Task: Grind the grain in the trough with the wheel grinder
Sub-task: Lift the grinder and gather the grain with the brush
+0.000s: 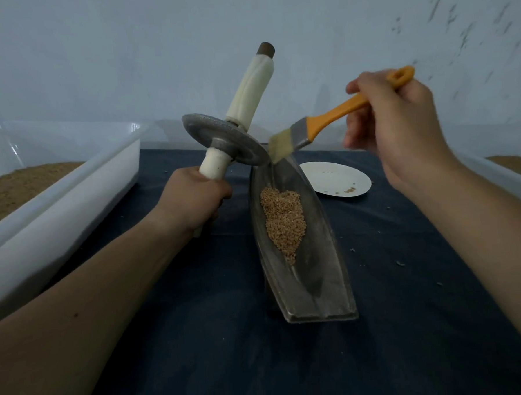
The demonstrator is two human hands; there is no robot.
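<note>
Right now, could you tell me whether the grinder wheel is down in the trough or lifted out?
Lifted out. The left hand holds the wheel tilted above the trough, clear of the grain.

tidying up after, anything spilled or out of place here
A few stray grain bits lie on the dark cloth right of the trough, and some crumbs sit on the white plate. Nothing looks damaged.

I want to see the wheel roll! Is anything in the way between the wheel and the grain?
Only the brush, touching the wheel grinder rim above the trough. The grain lies uncovered.
</note>
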